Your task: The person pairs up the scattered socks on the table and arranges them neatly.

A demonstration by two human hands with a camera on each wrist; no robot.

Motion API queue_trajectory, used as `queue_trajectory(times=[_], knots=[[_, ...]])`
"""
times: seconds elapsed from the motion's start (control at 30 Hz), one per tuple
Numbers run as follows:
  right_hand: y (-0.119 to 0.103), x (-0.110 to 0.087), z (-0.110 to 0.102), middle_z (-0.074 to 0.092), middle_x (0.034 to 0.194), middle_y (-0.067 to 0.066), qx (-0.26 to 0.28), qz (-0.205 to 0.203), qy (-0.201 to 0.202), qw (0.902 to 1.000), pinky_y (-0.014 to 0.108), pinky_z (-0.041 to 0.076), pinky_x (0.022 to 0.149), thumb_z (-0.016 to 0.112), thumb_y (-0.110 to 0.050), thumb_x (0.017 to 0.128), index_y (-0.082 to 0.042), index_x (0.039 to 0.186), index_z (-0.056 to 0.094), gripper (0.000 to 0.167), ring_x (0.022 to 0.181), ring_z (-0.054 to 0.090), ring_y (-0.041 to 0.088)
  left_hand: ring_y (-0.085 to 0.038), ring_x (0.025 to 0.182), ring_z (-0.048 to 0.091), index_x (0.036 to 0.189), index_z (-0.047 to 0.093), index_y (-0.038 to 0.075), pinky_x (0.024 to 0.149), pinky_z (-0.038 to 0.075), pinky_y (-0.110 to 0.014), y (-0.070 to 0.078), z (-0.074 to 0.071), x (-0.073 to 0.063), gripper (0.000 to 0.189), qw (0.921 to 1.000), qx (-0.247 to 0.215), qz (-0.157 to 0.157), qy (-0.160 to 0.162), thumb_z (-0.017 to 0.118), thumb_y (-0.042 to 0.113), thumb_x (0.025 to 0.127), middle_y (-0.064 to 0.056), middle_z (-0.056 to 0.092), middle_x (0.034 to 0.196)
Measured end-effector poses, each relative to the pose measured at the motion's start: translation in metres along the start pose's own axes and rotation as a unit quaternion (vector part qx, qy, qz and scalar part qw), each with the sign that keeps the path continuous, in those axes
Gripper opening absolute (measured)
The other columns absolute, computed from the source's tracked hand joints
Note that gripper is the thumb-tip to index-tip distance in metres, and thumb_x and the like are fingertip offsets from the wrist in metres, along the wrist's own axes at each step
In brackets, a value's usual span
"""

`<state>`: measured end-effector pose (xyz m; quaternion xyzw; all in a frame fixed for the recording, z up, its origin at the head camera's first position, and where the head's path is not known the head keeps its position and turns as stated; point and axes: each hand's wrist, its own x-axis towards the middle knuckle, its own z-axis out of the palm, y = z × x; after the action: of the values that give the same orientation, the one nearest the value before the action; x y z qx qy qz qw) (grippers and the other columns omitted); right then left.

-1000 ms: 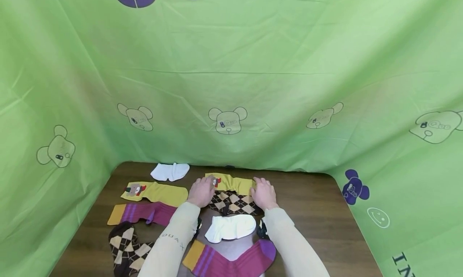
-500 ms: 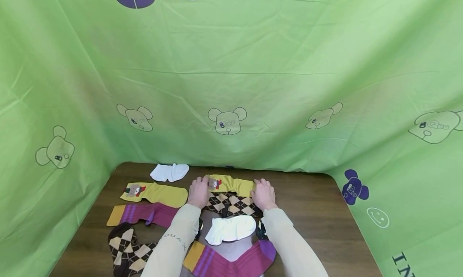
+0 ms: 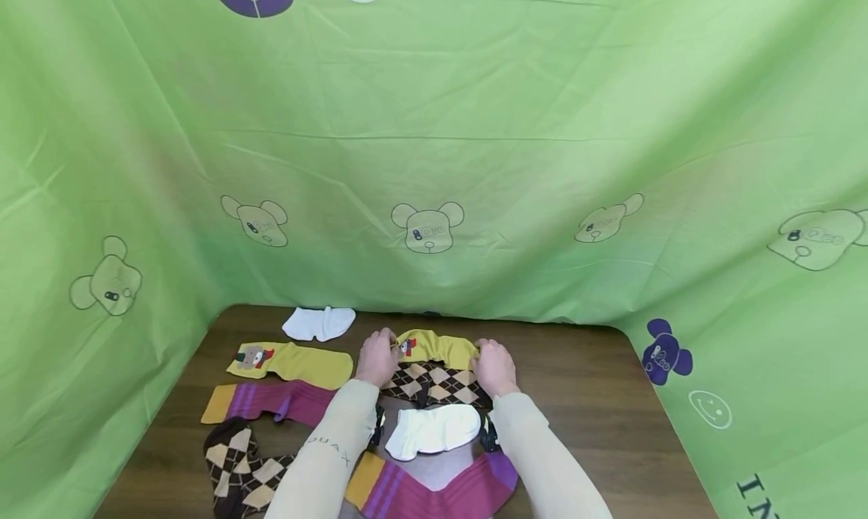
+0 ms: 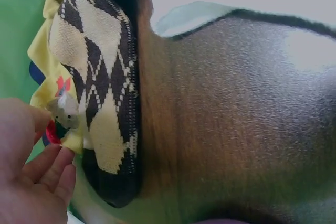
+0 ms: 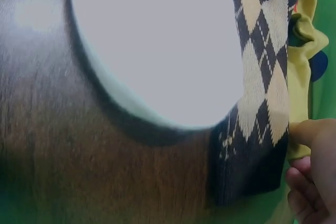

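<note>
A yellow sock with a bear picture stretches between both hands at the back of the table. My left hand pinches its left end, and in the left wrist view thumb and fingertips close on the yellow cloth. At the other end, my right hand pinches the sock between thumb and fingers, as the right wrist view shows near the yellow edge. Just in front of it lies a brown-and-beige argyle sock. Nearer still is a white ankle sock, between the forearms.
A purple sock with an orange cuff lies at the front. Along the left side are a white sock, a second yellow sock, a second purple sock and a second argyle sock. Green cloth surrounds the wooden table.
The left hand has shifted slightly and now pinches the yellow sock's left end, which looks raised and bunched. The right hand has stayed nearly in place, its fingers now gripping the other end.
</note>
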<state>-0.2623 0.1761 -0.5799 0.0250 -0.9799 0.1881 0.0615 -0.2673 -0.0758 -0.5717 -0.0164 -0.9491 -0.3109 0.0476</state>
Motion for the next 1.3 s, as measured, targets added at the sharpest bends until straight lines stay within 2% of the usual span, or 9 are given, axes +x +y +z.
queue_trajectory(times=[0.2, 0.33, 0.47, 0.57, 0.63, 0.77, 0.97, 1.1, 1.3], knots=[[0.005, 0.001, -0.001, 0.071, 0.102, 0.015, 0.020, 0.055, 0.002, 0.9983, 0.052, 0.055, 0.077, 0.082, -0.024, 0.087, -0.002, 0.105, 0.072, 0.029, 0.093, 0.068, 0.037, -0.036, 0.084, 0.063, 0.104, 0.063, 0.008, 0.075, 0.052, -0.050, 0.005, -0.006, -0.001, 0.007, 0.9991, 0.028, 0.009, 0.031, 0.066, 0.012, 0.099, -0.013, 0.068, 0.088], [0.007, 0.001, -0.001, 0.072, 0.096, 0.013, 0.029, 0.065, -0.006, 0.9975, 0.052, 0.055, 0.073, 0.082, -0.024, 0.087, -0.004, 0.097, 0.073, 0.024, 0.087, 0.068, 0.036, -0.035, 0.081, 0.062, 0.103, 0.062, 0.010, 0.076, 0.050, -0.050, 0.008, -0.008, 0.001, 0.007, 0.9980, 0.045, 0.010, 0.043, 0.065, 0.015, 0.099, -0.012, 0.068, 0.086], [0.008, 0.001, -0.001, 0.072, 0.091, 0.013, 0.043, 0.056, 0.001, 0.9975, 0.052, 0.055, 0.072, 0.082, -0.020, 0.086, -0.004, 0.092, 0.073, 0.020, 0.083, 0.068, 0.037, -0.031, 0.074, 0.063, 0.111, 0.061, 0.008, 0.071, 0.051, -0.048, 0.013, -0.012, 0.001, 0.014, 0.9997, 0.018, -0.001, 0.016, 0.065, 0.012, 0.098, -0.011, 0.068, 0.086], [0.008, 0.002, 0.001, 0.072, 0.089, 0.013, 0.051, 0.049, 0.009, 0.9975, 0.052, 0.054, 0.072, 0.082, -0.017, 0.085, -0.005, 0.090, 0.073, 0.016, 0.082, 0.068, 0.037, -0.030, 0.079, 0.065, 0.119, 0.062, 0.004, 0.071, 0.053, -0.047, 0.016, -0.013, 0.001, 0.024, 0.9999, -0.012, -0.007, -0.004, 0.068, 0.009, 0.096, -0.012, 0.068, 0.094], [0.007, 0.002, 0.002, 0.072, 0.088, 0.012, 0.055, 0.046, 0.012, 0.9974, 0.051, 0.054, 0.073, 0.081, -0.015, 0.086, -0.005, 0.090, 0.073, 0.014, 0.081, 0.069, 0.036, -0.030, 0.085, 0.066, 0.122, 0.064, 0.003, 0.074, 0.054, -0.047, 0.017, -0.013, 0.001, 0.027, 0.9999, -0.014, -0.002, -0.007, 0.069, 0.009, 0.096, -0.012, 0.067, 0.099], [0.004, 0.003, 0.001, 0.073, 0.088, 0.012, 0.061, 0.039, 0.011, 0.9973, 0.051, 0.054, 0.074, 0.079, -0.013, 0.087, -0.004, 0.092, 0.075, 0.010, 0.082, 0.069, 0.036, -0.029, 0.089, 0.065, 0.118, 0.070, 0.003, 0.076, 0.054, -0.046, 0.017, -0.013, 0.001, 0.021, 0.9999, -0.005, 0.016, 0.004, 0.066, 0.008, 0.098, -0.011, 0.065, 0.101], [0.000, 0.004, -0.008, 0.072, 0.084, 0.010, 0.099, 0.048, 0.039, 0.9932, 0.048, 0.054, 0.074, 0.077, -0.008, 0.087, -0.003, 0.090, 0.075, 0.007, 0.079, 0.068, 0.032, -0.032, 0.079, 0.067, 0.117, 0.068, 0.006, 0.068, 0.054, -0.048, 0.020, -0.016, 0.005, 0.018, 0.9982, -0.031, 0.040, 0.031, 0.062, 0.008, 0.100, -0.014, 0.072, 0.099], [-0.002, 0.006, -0.012, 0.071, 0.082, 0.007, 0.128, 0.054, 0.046, 0.9892, 0.045, 0.053, 0.073, 0.075, -0.007, 0.088, -0.003, 0.092, 0.073, 0.006, 0.075, 0.066, 0.027, -0.032, 0.078, 0.068, 0.119, 0.068, 0.006, 0.067, 0.054, -0.046, 0.023, -0.020, 0.006, 0.019, 0.9975, -0.044, 0.037, 0.040, 0.062, 0.008, 0.101, -0.015, 0.072, 0.099], [-0.004, 0.010, -0.017, 0.072, 0.084, 0.007, 0.162, 0.052, 0.056, 0.9839, 0.045, 0.053, 0.074, 0.073, -0.005, 0.090, -0.005, 0.095, 0.073, 0.005, 0.078, 0.067, 0.027, -0.026, 0.081, 0.066, 0.116, 0.069, 0.007, 0.069, 0.053, -0.041, 0.025, -0.019, 0.006, 0.017, 0.9951, -0.079, 0.035, 0.048, 0.067, 0.010, 0.099, -0.010, 0.072, 0.097]])
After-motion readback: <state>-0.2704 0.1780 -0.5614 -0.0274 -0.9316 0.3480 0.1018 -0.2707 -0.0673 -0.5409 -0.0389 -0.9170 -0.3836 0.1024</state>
